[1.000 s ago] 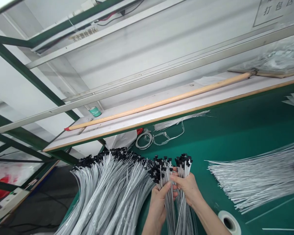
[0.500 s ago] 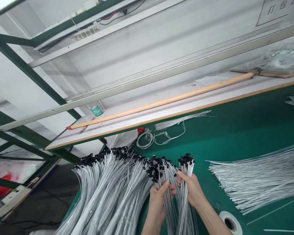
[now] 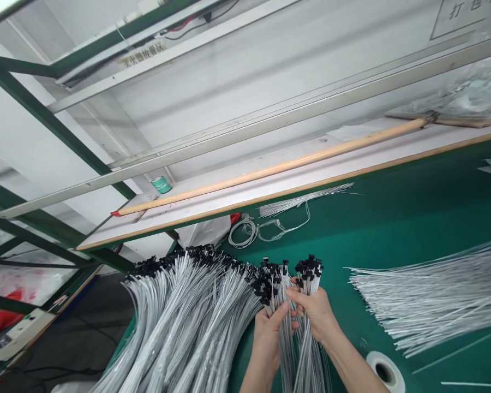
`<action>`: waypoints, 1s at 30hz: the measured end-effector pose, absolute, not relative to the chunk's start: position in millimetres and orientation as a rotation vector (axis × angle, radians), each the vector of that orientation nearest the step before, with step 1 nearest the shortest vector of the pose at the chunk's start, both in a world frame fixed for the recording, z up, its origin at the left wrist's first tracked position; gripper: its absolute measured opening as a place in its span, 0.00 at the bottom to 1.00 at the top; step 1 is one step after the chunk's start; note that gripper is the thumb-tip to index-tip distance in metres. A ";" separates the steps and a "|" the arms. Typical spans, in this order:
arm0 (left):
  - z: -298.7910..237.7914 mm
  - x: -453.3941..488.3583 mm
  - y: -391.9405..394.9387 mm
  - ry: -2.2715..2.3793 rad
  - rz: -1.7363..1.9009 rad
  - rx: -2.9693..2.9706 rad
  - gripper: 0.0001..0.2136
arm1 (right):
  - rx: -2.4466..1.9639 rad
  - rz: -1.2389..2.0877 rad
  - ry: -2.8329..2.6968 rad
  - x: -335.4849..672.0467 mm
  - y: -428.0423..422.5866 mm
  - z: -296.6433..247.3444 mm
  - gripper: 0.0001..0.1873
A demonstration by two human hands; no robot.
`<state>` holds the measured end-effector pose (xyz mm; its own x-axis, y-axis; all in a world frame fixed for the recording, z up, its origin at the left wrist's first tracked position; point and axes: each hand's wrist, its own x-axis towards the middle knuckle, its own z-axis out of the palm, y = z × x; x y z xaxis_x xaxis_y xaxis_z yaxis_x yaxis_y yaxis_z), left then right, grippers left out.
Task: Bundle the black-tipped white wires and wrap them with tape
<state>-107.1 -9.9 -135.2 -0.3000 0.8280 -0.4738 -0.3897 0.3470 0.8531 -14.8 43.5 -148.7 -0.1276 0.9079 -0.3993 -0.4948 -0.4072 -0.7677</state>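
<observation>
Two bunches of thin grey-white cables with black connector ends stand side by side in my hands. My left hand [image 3: 268,333] is wrapped round the left cable bunch [image 3: 285,344], just below its black ends. Round the right cable bunch [image 3: 306,357] close the fingers of my right hand [image 3: 315,311], its thumb and fingertips reaching across to the left bunch's cables. The two hands nearly touch. To their left lies a large pile of the same cables [image 3: 188,322], black ends toward the shelf. The lower ends of the held bunches run out of view.
On the green table [image 3: 393,229], a spread of loose white cables [image 3: 437,297] lies at right, with a white tape roll [image 3: 385,372] nearer. A coiled cable [image 3: 243,233] lies under the shelf [image 3: 245,199], which bears a wooden pole [image 3: 270,169] and a green tin [image 3: 161,185].
My right hand has moved slightly left, its thumb and fingertips now at the left bunch's cables. My left hand has shifted a little right, bringing the two bunches closer together.
</observation>
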 end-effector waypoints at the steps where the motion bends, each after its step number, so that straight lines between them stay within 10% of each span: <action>1: -135.8 -107.1 -10.0 1.423 1.272 0.410 0.15 | -1.086 1.724 -0.564 -15.1 43.6 -149.0 0.21; 30: -140.7 -103.4 -10.4 1.399 1.375 0.425 0.13 | -0.962 1.818 -0.556 -11.5 44.4 -158.9 0.21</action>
<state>-103.4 -10.4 -140.7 -0.3590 0.8307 -0.4256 -0.4109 0.2687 0.8712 -11.5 44.4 -158.9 -0.2191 0.9035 -0.3682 -0.5426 -0.4265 -0.7237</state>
